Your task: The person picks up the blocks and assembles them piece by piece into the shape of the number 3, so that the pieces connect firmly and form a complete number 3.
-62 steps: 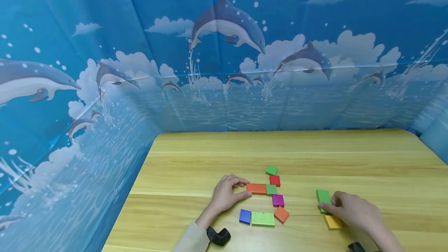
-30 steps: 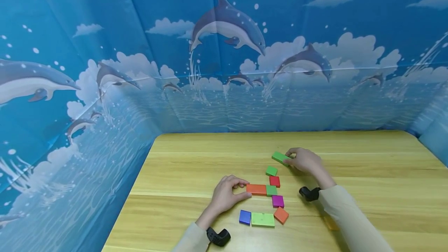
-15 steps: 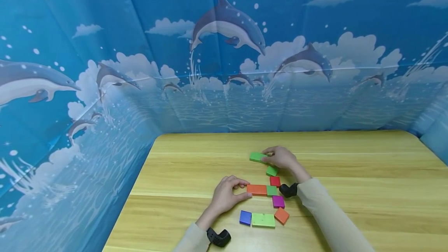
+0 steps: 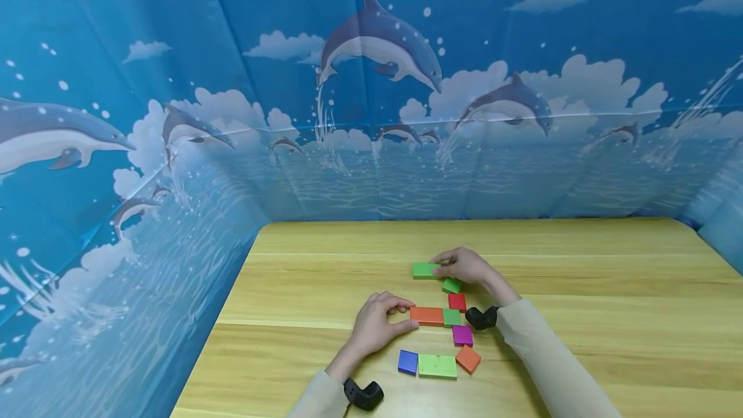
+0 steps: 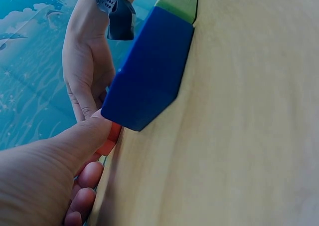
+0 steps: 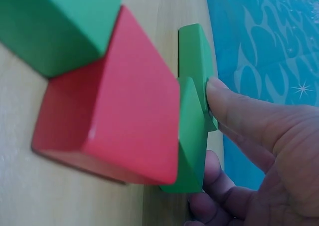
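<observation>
My right hand (image 4: 467, 267) pinches the right end of a long green block (image 4: 424, 270), which lies close behind and left of a small green block (image 4: 452, 286). In the right wrist view, the thumb is on the face of the long green block (image 6: 193, 49) and the fingers curl below. My left hand (image 4: 374, 322) holds the left end of an orange-red long block (image 4: 426, 316) between thumb and fingers. That block's right end meets a green square block (image 4: 451, 318). A red block (image 4: 457, 302) sits between this green square and the small green block behind.
In front of the green square lie a magenta block (image 4: 462, 335) and a turned orange block (image 4: 467, 359). A light-green long block (image 4: 437, 366) and a blue block (image 4: 408, 362) continue leftward. A dolphin-print curtain (image 4: 371, 166) stands behind the wooden table (image 4: 325, 244).
My right hand has carried the long green block from over a yellow block at the right to the row's far end, then drawn it slightly nearer. The left hand has stayed put.
</observation>
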Demonstrator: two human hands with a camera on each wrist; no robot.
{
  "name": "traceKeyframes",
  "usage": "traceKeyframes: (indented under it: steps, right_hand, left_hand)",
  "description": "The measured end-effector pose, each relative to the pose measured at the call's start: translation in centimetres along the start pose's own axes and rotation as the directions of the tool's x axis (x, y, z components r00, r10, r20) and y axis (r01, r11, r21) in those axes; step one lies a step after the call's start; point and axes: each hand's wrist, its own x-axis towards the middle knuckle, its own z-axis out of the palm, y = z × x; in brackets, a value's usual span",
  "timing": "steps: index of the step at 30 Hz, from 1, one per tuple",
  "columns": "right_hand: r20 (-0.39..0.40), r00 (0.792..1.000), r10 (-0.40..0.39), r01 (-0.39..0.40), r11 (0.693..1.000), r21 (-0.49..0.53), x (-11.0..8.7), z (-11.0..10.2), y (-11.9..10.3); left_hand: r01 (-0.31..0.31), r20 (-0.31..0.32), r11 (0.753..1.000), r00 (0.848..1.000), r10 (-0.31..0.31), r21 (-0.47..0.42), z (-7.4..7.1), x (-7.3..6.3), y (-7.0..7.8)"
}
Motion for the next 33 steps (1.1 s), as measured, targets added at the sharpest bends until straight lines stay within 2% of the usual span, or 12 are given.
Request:
traceKeyframes:
  steps: [15, 33]
  right_hand:
    - [0.018, 0.999, -0.035, 0.034, 0.999, 0.018, -0.53, -0.14, 0.11]
    - [0.026, 0.999, -0.037, 0.036, 0.998, 0.056, -0.54, -0.13, 0.29]
  left_hand:
    - [0.004, -0.001, 1.000, 1.000, -0.004, -0.001, 0.07, 0.10, -0.15]
    - [0.004, 0.003, 1.000, 1.000, -0.004, 0.007, -0.12, 0.30, -0.16]
